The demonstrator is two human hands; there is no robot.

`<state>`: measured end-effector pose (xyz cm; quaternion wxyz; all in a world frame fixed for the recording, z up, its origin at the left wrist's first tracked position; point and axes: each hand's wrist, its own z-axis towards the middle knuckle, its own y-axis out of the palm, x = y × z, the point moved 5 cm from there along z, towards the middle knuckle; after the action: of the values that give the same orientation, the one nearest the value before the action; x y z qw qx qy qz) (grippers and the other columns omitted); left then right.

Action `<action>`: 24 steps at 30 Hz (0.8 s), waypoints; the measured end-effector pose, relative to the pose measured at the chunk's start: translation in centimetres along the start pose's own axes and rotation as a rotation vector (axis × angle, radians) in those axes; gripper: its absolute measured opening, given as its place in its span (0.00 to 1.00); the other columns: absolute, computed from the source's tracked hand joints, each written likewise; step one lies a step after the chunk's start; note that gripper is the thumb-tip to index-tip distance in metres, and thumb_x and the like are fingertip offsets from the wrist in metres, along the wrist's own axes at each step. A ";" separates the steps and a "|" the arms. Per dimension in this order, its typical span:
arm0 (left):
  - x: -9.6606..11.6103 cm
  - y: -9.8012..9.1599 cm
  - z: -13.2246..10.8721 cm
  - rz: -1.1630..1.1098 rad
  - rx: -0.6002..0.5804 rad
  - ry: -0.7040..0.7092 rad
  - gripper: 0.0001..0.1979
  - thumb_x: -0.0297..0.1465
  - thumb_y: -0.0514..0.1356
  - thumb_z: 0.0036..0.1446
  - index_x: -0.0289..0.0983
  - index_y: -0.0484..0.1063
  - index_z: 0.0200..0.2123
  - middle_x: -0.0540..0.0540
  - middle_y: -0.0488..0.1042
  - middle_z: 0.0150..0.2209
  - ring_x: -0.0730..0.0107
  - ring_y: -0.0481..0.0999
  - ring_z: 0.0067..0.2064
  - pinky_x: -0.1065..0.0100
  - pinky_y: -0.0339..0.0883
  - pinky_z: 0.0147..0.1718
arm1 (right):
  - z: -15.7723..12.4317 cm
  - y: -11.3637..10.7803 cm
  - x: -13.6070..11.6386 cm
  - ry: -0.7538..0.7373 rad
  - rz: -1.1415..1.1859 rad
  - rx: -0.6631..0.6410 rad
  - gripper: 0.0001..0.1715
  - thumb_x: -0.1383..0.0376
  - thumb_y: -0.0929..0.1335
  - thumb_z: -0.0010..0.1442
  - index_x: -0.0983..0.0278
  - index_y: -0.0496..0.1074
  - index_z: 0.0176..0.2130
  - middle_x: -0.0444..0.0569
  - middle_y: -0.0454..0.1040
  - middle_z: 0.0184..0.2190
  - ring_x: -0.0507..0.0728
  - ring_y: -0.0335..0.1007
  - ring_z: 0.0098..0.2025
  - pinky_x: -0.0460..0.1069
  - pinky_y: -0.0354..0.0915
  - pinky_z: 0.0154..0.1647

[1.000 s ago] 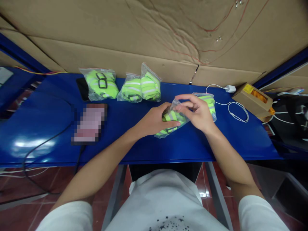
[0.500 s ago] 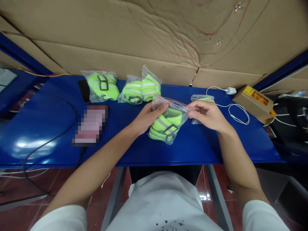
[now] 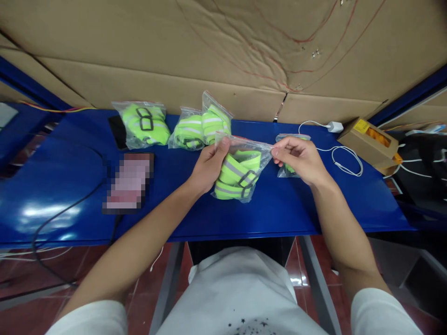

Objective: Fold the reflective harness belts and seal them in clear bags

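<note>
A clear zip bag [image 3: 253, 143] hangs between my two hands over the front half of the blue table. Inside it lies a rolled neon-yellow reflective strap [image 3: 230, 179] with grey stripes and a black buckle [image 3: 247, 180]. My left hand [image 3: 211, 163] grips the bag's upper left corner, thumb on top. At the upper right corner, my right hand [image 3: 298, 156] pinches the zip edge between thumb and fingers. Partly hidden behind my right hand is another bagged strap [image 3: 289, 172] on the table.
Several bagged neon straps [image 3: 148, 125] line the back of the blue table [image 3: 167, 211]. A blurred-out phone [image 3: 129, 181] and a dark object [image 3: 118, 132] lie left. A white cable [image 3: 344, 160], a charger [image 3: 335, 127] and a cardboard box [image 3: 370, 142] are right. Cardboard [image 3: 157, 79] covers the back wall.
My left thumb has moved left to the bag's corner, and my right hand has shifted slightly along the right end. The bag's top edge now looks pulled straighter between my hands.
</note>
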<state>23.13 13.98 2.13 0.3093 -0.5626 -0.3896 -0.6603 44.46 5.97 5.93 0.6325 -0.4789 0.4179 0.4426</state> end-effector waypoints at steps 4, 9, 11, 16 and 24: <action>0.3 0.1 -0.2 0.053 0.007 0.071 0.30 0.57 0.56 0.66 0.40 0.82 0.50 0.43 0.82 0.53 0.52 0.81 0.56 0.57 0.76 0.55 | 0.0 0.2 -0.2 -0.075 -0.042 0.054 0.21 0.50 0.78 0.57 0.63 0.76 0.32 0.42 0.72 0.24 0.48 0.63 0.25 0.45 0.61 0.25; 0.5 0.4 -0.6 0.067 -0.022 0.094 0.30 0.56 0.55 0.67 0.39 0.82 0.52 0.42 0.82 0.52 0.56 0.82 0.51 0.60 0.76 0.53 | -0.1 0.9 0.0 -0.097 -0.056 0.030 0.16 0.53 0.75 0.61 0.63 0.75 0.34 0.42 0.71 0.26 0.48 0.62 0.26 0.45 0.58 0.25; 0.7 0.5 -0.7 0.077 -0.058 0.091 0.30 0.56 0.56 0.66 0.38 0.81 0.53 0.41 0.82 0.52 0.55 0.82 0.50 0.61 0.76 0.49 | -0.1 0.9 -0.1 -0.110 -0.074 0.047 0.15 0.55 0.74 0.61 0.62 0.74 0.33 0.42 0.70 0.25 0.49 0.60 0.26 0.45 0.57 0.25; 1.1 1.0 -1.0 0.167 -0.141 0.131 0.30 0.49 0.71 0.55 0.40 0.78 0.57 0.41 0.80 0.56 0.55 0.81 0.52 0.63 0.74 0.49 | -0.2 1.2 -0.5 -0.134 -0.100 0.026 0.13 0.56 0.74 0.61 0.62 0.74 0.34 0.44 0.72 0.30 0.51 0.64 0.30 0.46 0.59 0.29; 1.1 1.6 -1.3 0.211 -0.184 0.134 0.30 0.46 0.71 0.55 0.38 0.77 0.57 0.41 0.81 0.54 0.57 0.81 0.49 0.64 0.73 0.47 | -0.6 1.5 -1.1 -0.168 -0.161 -0.019 0.12 0.57 0.73 0.63 0.62 0.73 0.34 0.43 0.70 0.28 0.51 0.62 0.29 0.47 0.58 0.30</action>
<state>23.64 12.13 3.44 0.3495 -0.5809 -0.2447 -0.6932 42.64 5.46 6.55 0.6942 -0.4783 0.3193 0.4328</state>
